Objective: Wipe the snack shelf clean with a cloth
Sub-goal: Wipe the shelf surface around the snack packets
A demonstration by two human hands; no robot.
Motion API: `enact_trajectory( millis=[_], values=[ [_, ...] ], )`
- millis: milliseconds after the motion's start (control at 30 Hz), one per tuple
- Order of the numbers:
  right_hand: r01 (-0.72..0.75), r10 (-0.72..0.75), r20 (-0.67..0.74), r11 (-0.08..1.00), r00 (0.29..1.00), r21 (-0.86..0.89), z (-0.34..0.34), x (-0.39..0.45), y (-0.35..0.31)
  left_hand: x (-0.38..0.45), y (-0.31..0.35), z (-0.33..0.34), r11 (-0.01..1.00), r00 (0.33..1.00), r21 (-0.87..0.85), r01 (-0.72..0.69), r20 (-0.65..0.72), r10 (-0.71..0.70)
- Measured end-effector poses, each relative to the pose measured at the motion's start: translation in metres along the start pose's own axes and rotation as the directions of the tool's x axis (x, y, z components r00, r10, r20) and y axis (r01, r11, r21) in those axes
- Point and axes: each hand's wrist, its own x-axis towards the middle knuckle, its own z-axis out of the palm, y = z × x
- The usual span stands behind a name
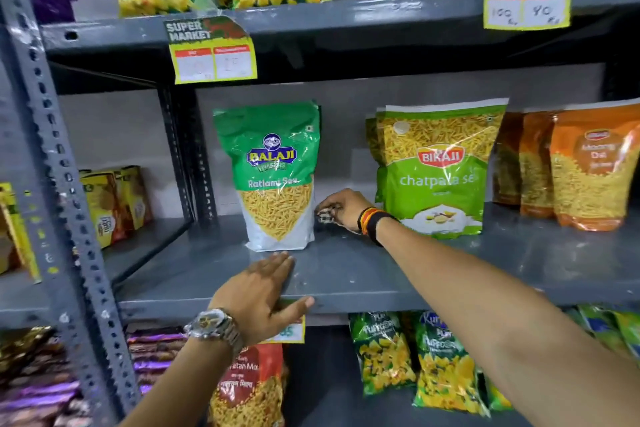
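Grey shelf point(346, 274); black-and-white patterned cloth point(325, 215)

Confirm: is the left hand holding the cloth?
No. The left hand lies flat and empty on the shelf edge; the cloth is bunched in the right hand.

Bright, even light (edges warped, blurred)

Bare shelf point(363, 271) (seemingly reaching the wall) between Balaji bag point(277, 177) and Bikaji bag point(436, 170).
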Motion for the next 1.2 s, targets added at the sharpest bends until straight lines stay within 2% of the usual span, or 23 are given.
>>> enact_trajectory(
  millis=[133, 200, 367, 533, 733, 933, 1067, 1200],
  values=[
    [-0.070, 0.076, 0.077, 0.994, 0.994, -0.082, 0.001, 0.025, 0.021, 0.000, -0.002, 0.000, 0.999, 1.000, 0.039, -0.017, 0.000, 0.017],
    [-0.123, 0.128, 0.079, 0.991, 0.989, -0.060, 0.006, 0.026, 0.036, 0.000, -0.003, 0.000, 0.999, 1.000, 0.048, -0.018, 0.002, 0.018],
    [-0.137, 0.139, 0.090, 0.990, 0.986, -0.032, 0.007, 0.006, 0.036, 0.000, -0.002, 0.001, 0.999, 1.000, 0.048, -0.014, 0.004, 0.014],
    [-0.003, 0.001, 0.203, 1.000, 0.979, 0.009, -0.015, -0.050, 0.005, -0.003, 0.002, -0.001, 0.999, 1.000, 0.033, -0.011, 0.017, 0.011],
    [0.168, -0.178, 0.259, 0.984, 0.949, 0.058, -0.061, -0.124, -0.016, 0.001, 0.002, 0.001, 1.000, 0.999, 0.027, 0.016, 0.040, -0.017],
    [0.213, -0.236, 0.059, 0.941, 0.970, 0.262, -0.135, -0.172, -0.013, -0.003, 0.006, -0.001, 0.998, 0.997, 0.025, 0.056, 0.058, -0.057],
    [0.156, -0.170, 0.102, 0.978, 0.980, 0.140, -0.140, -0.188, 0.034, -0.002, 0.009, -0.003, 0.997, 0.995, 0.038, 0.063, 0.075, -0.065],
    [0.094, -0.104, 0.091, 0.989, 0.990, 0.111, -0.121, -0.169, 0.061, 0.000, 0.010, -0.003, 0.997, 0.995, 0.042, 0.064, 0.070, -0.067]
  ],
)
